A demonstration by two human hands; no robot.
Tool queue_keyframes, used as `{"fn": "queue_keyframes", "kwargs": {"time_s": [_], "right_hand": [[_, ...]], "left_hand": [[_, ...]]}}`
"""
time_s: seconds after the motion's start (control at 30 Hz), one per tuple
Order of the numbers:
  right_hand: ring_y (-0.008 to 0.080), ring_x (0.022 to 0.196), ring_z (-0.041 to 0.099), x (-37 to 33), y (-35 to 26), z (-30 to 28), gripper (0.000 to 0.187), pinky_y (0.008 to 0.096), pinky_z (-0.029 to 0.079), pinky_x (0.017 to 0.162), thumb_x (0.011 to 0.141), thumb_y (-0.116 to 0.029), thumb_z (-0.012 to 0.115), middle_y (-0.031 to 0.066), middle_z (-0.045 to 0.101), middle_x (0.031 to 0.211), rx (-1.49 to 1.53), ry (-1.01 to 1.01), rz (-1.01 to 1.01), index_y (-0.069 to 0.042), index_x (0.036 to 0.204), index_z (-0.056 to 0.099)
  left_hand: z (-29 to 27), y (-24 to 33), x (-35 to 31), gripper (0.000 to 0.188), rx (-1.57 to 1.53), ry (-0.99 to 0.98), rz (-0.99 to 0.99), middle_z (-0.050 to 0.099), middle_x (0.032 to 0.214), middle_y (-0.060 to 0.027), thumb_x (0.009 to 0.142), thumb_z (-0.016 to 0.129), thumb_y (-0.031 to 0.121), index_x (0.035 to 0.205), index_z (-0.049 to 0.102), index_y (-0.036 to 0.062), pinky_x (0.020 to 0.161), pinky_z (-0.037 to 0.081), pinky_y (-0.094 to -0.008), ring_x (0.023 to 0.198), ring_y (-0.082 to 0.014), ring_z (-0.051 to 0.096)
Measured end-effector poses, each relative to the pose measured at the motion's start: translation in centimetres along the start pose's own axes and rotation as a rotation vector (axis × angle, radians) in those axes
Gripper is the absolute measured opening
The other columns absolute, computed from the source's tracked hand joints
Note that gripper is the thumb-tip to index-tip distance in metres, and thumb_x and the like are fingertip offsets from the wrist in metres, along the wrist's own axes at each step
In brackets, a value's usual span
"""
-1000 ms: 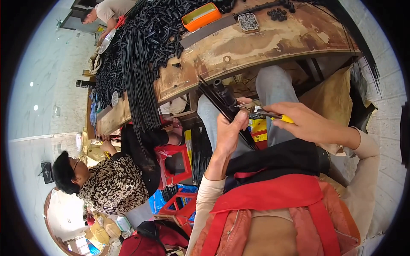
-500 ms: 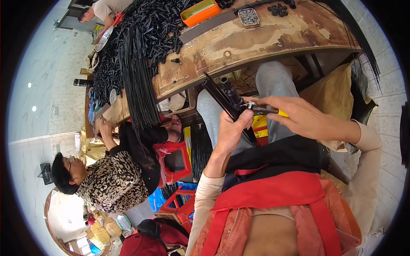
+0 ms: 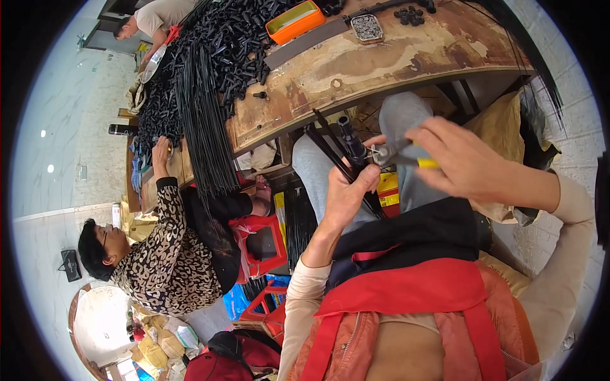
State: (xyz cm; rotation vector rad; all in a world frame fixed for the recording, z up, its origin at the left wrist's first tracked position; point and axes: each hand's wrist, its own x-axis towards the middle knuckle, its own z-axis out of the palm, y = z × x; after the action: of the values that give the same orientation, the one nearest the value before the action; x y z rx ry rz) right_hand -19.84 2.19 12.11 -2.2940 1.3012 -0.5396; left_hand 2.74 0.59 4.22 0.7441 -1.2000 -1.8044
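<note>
Over my lap, my left hand (image 3: pixel 345 202) is wrapped round a bundle of thin black rods (image 3: pixel 327 152) and a stepped black tube (image 3: pixel 351 141), both slanting up toward the table. My right hand (image 3: pixel 467 159) holds pliers with yellow on the handle (image 3: pixel 428 163); motion blurs it and the tool. The pliers' jaws meet a small silvery metal piece (image 3: pixel 380 154) beside the tube and my left thumb. Whether the jaws grip that piece I cannot tell.
A worn wooden table (image 3: pixel 381 60) holds a heap of black tubular parts (image 3: pixel 219 54), long black rods (image 3: pixel 200 120), an orange box (image 3: pixel 294 23) and a small tray (image 3: pixel 367 28). At left sits a co-worker (image 3: pixel 165 254) near a red stool (image 3: pixel 270 244); another person (image 3: pixel 155 22) bends at the far end.
My right hand has moved up and right, with the pliers' handles spread wider. My left hand keeps its hold on the rods and tube. The seated co-worker's arm has reached farther toward the heap.
</note>
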Motion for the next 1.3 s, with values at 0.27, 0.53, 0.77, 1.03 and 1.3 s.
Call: {"fn": "queue_keyframes", "kwargs": {"time_s": [0.27, 0.53, 0.77, 1.03, 1.3], "right_hand": [[0.0291, 0.054, 0.059, -1.4, -0.2, 0.1, 0.038, 0.0355, 0.046, 0.051, 0.09, -0.027, 0.064, 0.0124, 0.058, 0.065, 1.119, -0.841, 0.645, 0.001, 0.11, 0.048], [0.0253, 0.053, 0.062, 0.5, 2.2, -0.1, 0.047, 0.0314, 0.045, 0.048, 0.085, -0.032, 0.068, 0.0137, 0.059, 0.063, -0.359, 0.146, -0.363, 0.0, 0.113, 0.048], [0.0231, 0.046, 0.059, 0.2, 1.0, -0.6, 0.043, 0.0344, 0.045, 0.044, 0.086, -0.027, 0.066, 0.0105, 0.06, 0.063, 0.651, -0.555, 0.491, 0.002, 0.112, 0.049], [0.0266, 0.044, 0.057, 1.2, 1.8, -1.1, 0.036, 0.0357, 0.045, 0.044, 0.089, -0.026, 0.064, 0.0105, 0.057, 0.058, 0.631, -0.551, 0.287, 0.001, 0.107, 0.049], [0.0163, 0.045, 0.057, 1.6, 2.7, 2.5, 0.038, 0.0335, 0.043, 0.043, 0.087, -0.031, 0.066, 0.0076, 0.057, 0.059, -0.214, 0.321, -0.297, -0.001, 0.105, 0.052]], "left_hand": [[-1.0, -0.8, -0.8, 0.049, -0.02, -0.144, 0.0, 0.043, 0.07, 0.0058, 0.093, 0.064, 0.027, 0.13, 0.052, -0.0035, 0.055, 0.03, -0.0214, 0.062, -0.0045, 0.037], [-1.3, -1.0, 1.2, 0.045, -0.004, 0.018, 0.028, 0.042, 0.068, 0.0057, 0.095, 0.062, 0.025, 0.129, 0.053, -0.0035, 0.056, 0.03, -0.0213, 0.061, -0.0047, 0.035], [-1.7, -1.0, 0.9, 0.05, -0.041, -0.059, -0.027, 0.042, 0.068, 0.0056, 0.095, 0.062, 0.028, 0.132, 0.051, -0.0036, 0.056, 0.03, -0.0214, 0.062, -0.0048, 0.036], [-2.2, -0.5, 1.0, 0.061, -0.038, -0.029, 0.015, 0.046, 0.072, 0.0043, 0.093, 0.064, 0.036, 0.135, 0.046, -0.0048, 0.057, 0.032, -0.0213, 0.063, -0.0055, 0.039], [-2.6, -0.2, 0.9, 0.044, 0.008, -0.066, 0.024, 0.041, 0.073, 0.0038, 0.1, 0.053, 0.031, 0.127, 0.05, -0.0034, 0.057, 0.032, -0.0223, 0.063, -0.0066, 0.036]]}}
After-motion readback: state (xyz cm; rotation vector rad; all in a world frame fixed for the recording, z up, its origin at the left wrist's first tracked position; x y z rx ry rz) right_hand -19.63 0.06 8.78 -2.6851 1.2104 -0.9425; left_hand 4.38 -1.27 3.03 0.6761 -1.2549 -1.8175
